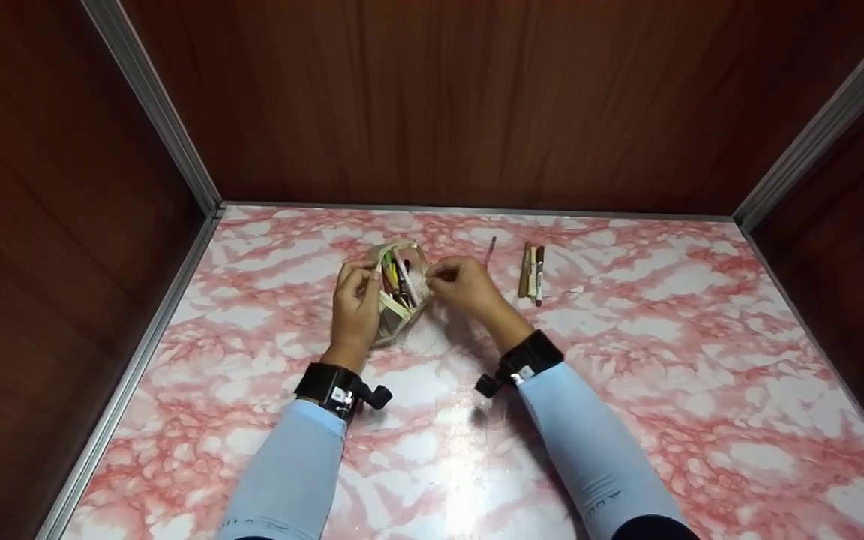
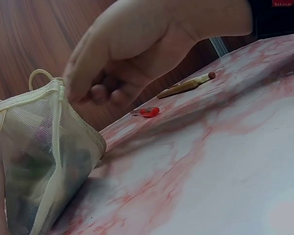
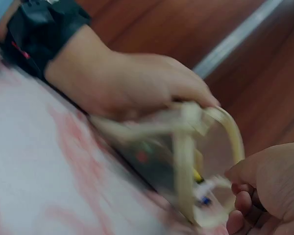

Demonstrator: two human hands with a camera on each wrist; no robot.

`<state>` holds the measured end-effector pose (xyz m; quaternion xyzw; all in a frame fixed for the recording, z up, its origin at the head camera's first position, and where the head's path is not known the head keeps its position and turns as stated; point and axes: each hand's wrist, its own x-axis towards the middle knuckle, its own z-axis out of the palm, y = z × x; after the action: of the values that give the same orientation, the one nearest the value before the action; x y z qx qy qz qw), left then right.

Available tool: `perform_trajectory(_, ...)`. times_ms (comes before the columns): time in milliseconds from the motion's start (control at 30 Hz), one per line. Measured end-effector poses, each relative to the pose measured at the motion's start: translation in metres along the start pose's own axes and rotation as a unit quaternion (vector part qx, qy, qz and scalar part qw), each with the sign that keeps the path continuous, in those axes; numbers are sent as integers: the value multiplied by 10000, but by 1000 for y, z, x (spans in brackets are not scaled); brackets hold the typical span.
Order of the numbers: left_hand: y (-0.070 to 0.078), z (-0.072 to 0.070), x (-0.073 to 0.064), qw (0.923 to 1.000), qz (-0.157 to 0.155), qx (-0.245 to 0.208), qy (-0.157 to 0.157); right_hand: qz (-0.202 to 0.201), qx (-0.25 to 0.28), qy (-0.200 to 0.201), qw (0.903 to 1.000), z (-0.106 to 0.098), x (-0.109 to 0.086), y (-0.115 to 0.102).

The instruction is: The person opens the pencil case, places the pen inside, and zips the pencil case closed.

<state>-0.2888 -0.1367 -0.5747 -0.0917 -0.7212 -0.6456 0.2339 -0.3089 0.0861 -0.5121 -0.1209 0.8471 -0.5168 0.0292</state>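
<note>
A cream mesh pouch with its mouth open stands on the table, holding several pens and markers, among them yellow, green and white ones. My left hand grips the pouch's left rim between thumb and fingers. At the opposite rim, my right hand pinches the edge with thumb and fingertips. The left wrist view shows the right hand at the top corner of the pouch, close to a small cord loop. Blur softens the pouch rim in the right wrist view.
Right of the pouch lies a slim pencil, partly behind the right hand. Farther right are several brown and cream markers side by side, with a small white scrap near them. Wood-grain panels enclose the marbled table on three sides.
</note>
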Motion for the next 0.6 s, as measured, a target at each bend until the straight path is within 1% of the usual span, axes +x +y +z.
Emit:
perform_trajectory(67, -1, 0, 0, 10000, 83, 46, 27, 139, -110, 258, 9995, -19, -3, 8)
perform_trajectory(133, 0, 1, 0, 9999, 132, 73, 42, 182, -191, 511, 9983, -38, -5, 17)
perform_trajectory(233, 0, 2, 0, 9998, 168, 65, 43, 154, -557, 975, 9936, -67, -8, 33)
perform_trajectory(300, 0, 2, -1, 9998, 196, 96, 45, 212, -633, 1249, 9899, -82, -11, 43)
perform_trajectory(367, 0, 2, -1, 9997, 198, 102, 50, 279, -843, 1498, 9847, -95, -15, 50)
perform_trajectory(433, 1, 2, -1, 9998, 190, 89, 71, 357, -865, 1620, 9823, -105, -18, 57)
perform_trajectory(600, 1, 2, -1, 9995, 225, 112, 165, 436, -1379, 1889, 9713, -125, -21, 71)
